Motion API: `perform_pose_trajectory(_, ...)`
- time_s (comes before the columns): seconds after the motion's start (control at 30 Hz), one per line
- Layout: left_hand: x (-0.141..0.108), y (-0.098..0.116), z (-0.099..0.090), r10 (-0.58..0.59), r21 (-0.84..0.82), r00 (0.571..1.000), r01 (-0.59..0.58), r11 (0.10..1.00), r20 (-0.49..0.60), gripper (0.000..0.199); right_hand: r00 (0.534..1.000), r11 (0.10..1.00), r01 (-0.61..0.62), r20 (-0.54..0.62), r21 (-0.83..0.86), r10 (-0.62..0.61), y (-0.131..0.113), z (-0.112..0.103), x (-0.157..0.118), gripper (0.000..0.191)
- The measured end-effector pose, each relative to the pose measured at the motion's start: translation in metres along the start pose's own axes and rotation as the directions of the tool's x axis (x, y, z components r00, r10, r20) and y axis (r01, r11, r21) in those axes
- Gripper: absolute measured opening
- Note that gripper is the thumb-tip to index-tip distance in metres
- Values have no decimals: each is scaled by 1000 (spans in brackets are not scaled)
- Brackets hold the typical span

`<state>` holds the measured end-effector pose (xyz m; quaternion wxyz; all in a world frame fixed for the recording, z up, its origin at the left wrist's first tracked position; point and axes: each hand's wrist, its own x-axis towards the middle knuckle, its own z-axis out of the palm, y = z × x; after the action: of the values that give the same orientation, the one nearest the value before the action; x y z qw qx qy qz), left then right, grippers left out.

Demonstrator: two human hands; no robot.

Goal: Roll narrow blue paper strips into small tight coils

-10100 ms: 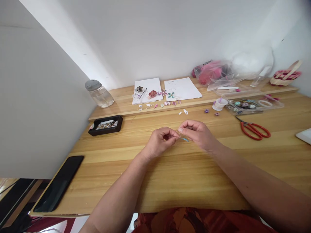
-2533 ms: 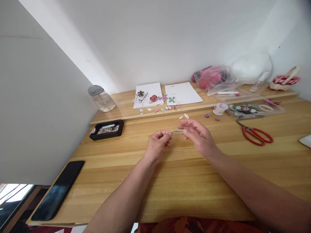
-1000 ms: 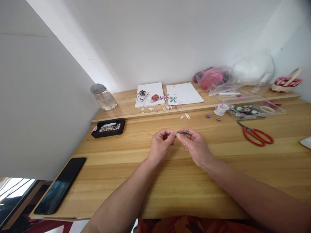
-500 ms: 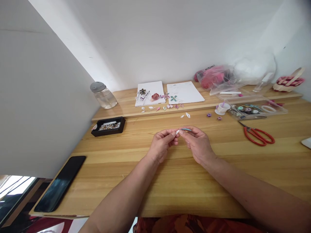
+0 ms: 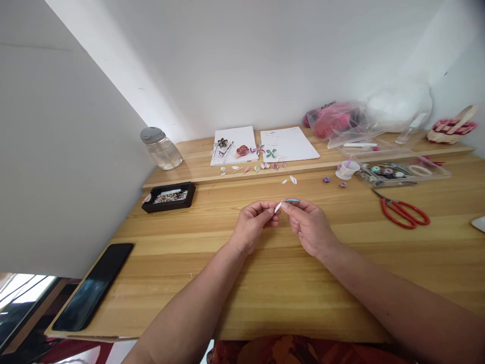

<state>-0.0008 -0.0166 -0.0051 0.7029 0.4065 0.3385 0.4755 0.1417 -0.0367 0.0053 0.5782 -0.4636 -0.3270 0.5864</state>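
A small white petal-shaped piece (image 5: 278,207) is pinched between the thumb and fingers of my left hand (image 5: 255,225). Thumb and index finger of my right hand (image 5: 308,225) are pressed together at the petal's upper end. A thin blue strand (image 5: 291,200) lies along the top of my right fingers, and its kind is too small to make out. Both hands are held close together above the wooden table (image 5: 280,288). Beyond them lie more white petal pieces (image 5: 293,179).
Red-handled scissors (image 5: 403,210) lie to the right, near a clear tray of supplies (image 5: 435,174) and a white spool (image 5: 347,170). At left are a black bead box (image 5: 168,197) and a phone (image 5: 94,285). Paper sheets (image 5: 290,144) and a bottle (image 5: 161,149) occupy the raised ledge.
More of the white petal shows between my fingertips, and the blue strand looks flatter. My right hand has shifted very slightly; the table items stay in place.
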Motion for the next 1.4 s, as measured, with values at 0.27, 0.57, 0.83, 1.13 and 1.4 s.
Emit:
perform_pose_trajectory(0.27,-1,2,3,26,68,998,-22,997,-51,30,999,999,32,2,-16,-32,2,0,1,27)
perform_pose_trajectory(0.57,0,2,5,80,209,990,-55,976,-114,29,998,999,35,50,-21,-34,6,0,2,26)
perform_pose_trajectory(0.83,-1,2,4,55,145,996,-44,988,-74,30,999,997,48,-16,-64,-49,4,2,2,26)
perform_pose_trajectory(1.13,4,4,-5,-18,114,999,21,993,-35,37,998,994,43,-35,-100,-47,-1,3,2,25)
perform_pose_trajectory(1.4,0,4,-1,-48,20,999,48,999,9,31,998,994,24,-50,-105,-29,-2,4,1,23)
